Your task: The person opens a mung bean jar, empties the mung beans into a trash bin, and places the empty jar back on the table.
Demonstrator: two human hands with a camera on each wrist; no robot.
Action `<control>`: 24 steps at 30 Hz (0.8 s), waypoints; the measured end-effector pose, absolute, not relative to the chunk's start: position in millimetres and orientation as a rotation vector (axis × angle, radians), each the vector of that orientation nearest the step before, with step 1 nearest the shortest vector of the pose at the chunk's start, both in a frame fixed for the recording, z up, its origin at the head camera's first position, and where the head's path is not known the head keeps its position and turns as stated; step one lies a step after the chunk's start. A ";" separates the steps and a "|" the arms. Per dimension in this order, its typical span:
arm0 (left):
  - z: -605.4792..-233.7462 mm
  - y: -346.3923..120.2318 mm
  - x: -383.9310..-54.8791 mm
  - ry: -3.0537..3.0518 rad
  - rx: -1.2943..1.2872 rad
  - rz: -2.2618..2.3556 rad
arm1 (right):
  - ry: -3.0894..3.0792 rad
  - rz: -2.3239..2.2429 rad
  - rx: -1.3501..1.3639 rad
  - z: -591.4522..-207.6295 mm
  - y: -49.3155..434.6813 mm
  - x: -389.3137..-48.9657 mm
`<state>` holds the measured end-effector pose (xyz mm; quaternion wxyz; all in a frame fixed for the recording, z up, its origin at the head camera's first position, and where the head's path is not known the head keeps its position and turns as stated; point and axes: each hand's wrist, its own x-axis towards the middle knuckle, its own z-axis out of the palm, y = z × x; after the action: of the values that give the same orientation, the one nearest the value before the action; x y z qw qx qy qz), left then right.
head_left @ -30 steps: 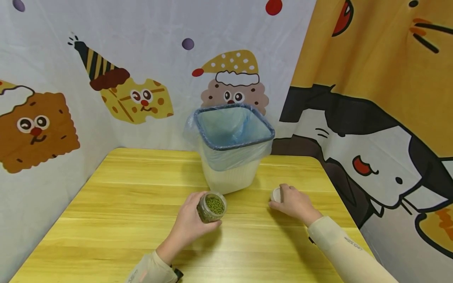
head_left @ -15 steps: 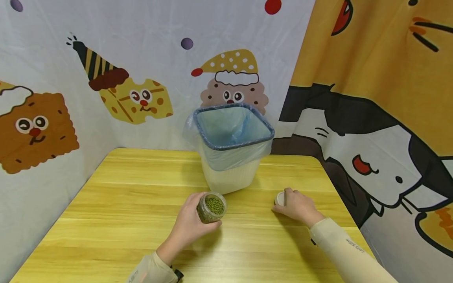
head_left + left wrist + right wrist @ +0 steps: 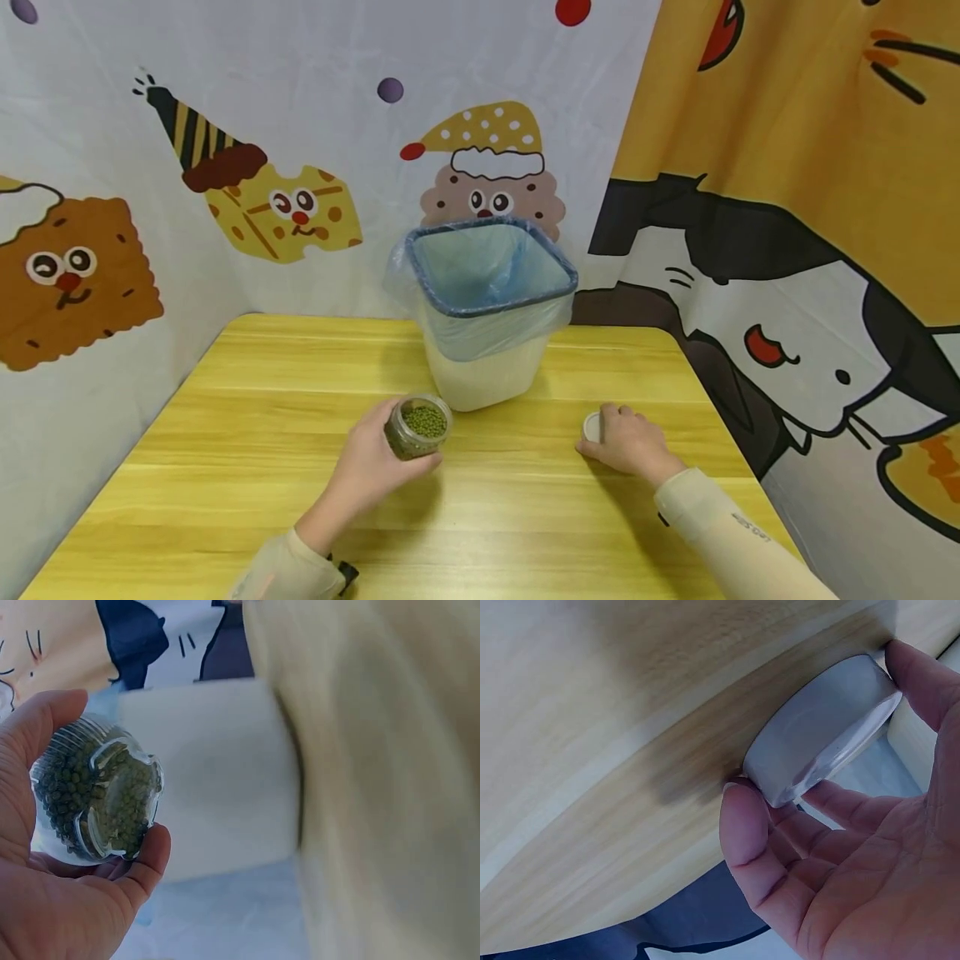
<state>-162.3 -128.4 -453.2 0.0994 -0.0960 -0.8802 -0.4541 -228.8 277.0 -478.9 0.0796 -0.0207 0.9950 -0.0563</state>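
In the head view my left hand [image 3: 367, 467] grips a clear jar [image 3: 403, 440] of small green beans [image 3: 425, 422], above the table and in front of the bin. The jar's mouth is uncovered and tips toward the head camera. From the left wrist, thumb and fingers curl round the jar's ribbed side [image 3: 71, 769]. On the right of the table my right hand [image 3: 637, 444] holds a round white lid [image 3: 592, 427] by its edge. The right wrist view has the lid [image 3: 817, 731] between thumb and fingers, close over the wood.
A whitish bin [image 3: 487, 375] with a blue rim and a thin plastic liner [image 3: 487, 329] stands at the back middle of the wooden table [image 3: 285, 375]. Behind the table hangs a cartoon-printed cloth [image 3: 315, 75], with another yellow cartoon cloth [image 3: 720, 125] along the right.
My left hand has carried the jar to the left and slightly toward the far side. My right hand shifted a little right and nearer with the lid, then stayed about there.
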 end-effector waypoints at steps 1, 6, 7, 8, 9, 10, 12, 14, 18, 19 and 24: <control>-448.3 -134.0 -163.4 -2.601 -0.281 -1.327 | 2.977 -0.167 -0.061 -479.2 277.2 -228.8; -419.0 -163.3 -173.5 -2.608 -0.272 -1.187 | 2.974 -0.185 -0.058 -477.5 279.4 -227.7; -412.7 -168.9 -176.3 -2.606 -0.279 -1.154 | 2.973 -0.193 -0.053 -476.9 280.1 -227.5; -406.3 -174.0 -178.7 -2.603 -0.282 -1.122 | 2.974 -0.202 -0.055 -475.8 281.0 -227.3; -400.1 -178.8 -181.1 -2.602 -0.284 -1.101 | 2.978 -0.212 -0.060 -474.2 281.5 -227.2; -394.0 -183.1 -183.3 -2.600 -0.283 -1.080 | 2.979 -0.222 -0.062 -472.0 281.8 -227.1; -382.7 -190.3 -186.9 -2.604 -0.269 -1.053 | 2.987 -0.248 -0.077 -467.0 282.1 -227.1; -372.7 -195.5 -189.5 -2.615 -0.241 -1.053 | 2.998 -0.268 -0.101 -460.3 279.2 -226.6; -357.1 -199.4 -194.2 -2.624 -0.192 -1.083 | 3.056 -0.338 -0.183 -443.7 264.6 -225.5; -353.8 -199.2 -195.8 -2.622 -0.186 -1.090 | 3.077 -0.361 -0.208 -439.1 259.1 -224.5; -335.0 -193.9 -207.0 -2.618 -0.206 -1.090 | 3.185 -0.516 -0.395 -415.3 231.3 -215.6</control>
<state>-207.0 -193.9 -335.0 0.1488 -0.0717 -0.9105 -0.3790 -215.6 231.3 -415.3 -0.0546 -0.1215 0.9783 -0.1585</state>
